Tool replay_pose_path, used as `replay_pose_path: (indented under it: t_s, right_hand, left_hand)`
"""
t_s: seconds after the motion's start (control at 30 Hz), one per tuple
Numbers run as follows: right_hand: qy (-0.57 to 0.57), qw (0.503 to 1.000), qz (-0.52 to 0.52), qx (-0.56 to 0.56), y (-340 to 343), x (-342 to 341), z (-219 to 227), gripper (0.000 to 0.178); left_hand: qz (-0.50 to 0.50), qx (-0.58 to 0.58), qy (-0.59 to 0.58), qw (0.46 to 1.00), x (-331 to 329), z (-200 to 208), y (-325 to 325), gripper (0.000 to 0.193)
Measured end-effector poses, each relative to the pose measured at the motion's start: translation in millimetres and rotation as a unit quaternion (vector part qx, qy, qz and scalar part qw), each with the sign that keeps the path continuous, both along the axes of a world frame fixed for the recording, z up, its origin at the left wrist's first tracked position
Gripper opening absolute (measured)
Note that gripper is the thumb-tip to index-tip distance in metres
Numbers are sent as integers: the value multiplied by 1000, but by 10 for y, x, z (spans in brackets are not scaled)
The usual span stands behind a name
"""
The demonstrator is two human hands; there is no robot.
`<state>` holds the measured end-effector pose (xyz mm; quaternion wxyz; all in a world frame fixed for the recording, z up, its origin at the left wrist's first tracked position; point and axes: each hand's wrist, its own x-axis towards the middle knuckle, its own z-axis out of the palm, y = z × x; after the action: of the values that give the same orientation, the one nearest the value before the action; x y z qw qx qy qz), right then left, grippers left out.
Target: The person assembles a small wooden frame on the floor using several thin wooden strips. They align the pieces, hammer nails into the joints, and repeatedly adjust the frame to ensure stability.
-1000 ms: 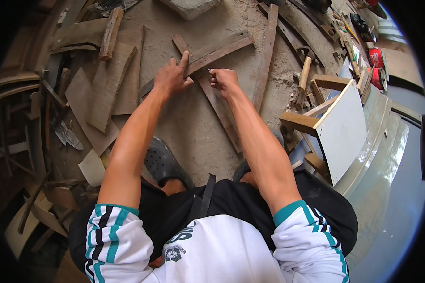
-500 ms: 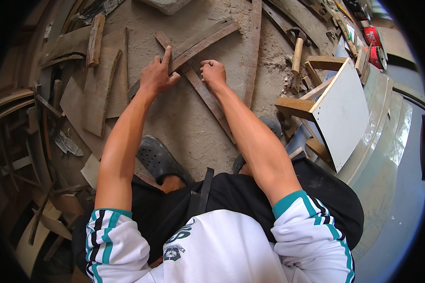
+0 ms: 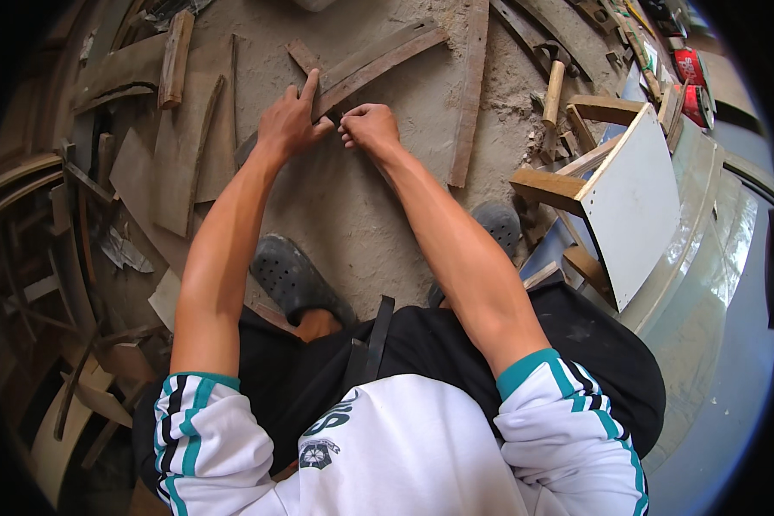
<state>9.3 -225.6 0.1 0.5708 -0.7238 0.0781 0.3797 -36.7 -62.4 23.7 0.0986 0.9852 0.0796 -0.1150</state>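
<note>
Nearest, my dark clogs [image 3: 297, 279] on the sandy floor [image 3: 361, 206]. Upper centre: left hand [image 3: 288, 125] pressed on the curved wooden strip [image 3: 378, 56], index finger out; right hand [image 3: 370, 127] pinched at its lower edge. Fitting looks underway, unfinished. Farther right: hammer [image 3: 552, 82].

The person wears a white jersey [image 3: 404, 456] with a dark crest on the chest, its short sleeves banded in teal and black stripes well behind the bare forearms and hands. Below it are black trousers [image 3: 456, 344] with a dark strap hanging down, and dark perforated clogs [image 3: 292, 279] on the feet.
</note>
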Motion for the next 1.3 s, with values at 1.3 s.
replay_pose_path:
  t_s: [1.3]
  right_hand:
    - [-256, 940, 70, -215, 190, -151, 86, 25]
  left_hand:
    - [-3, 20, 4, 1000, -14, -30, 35, 94]
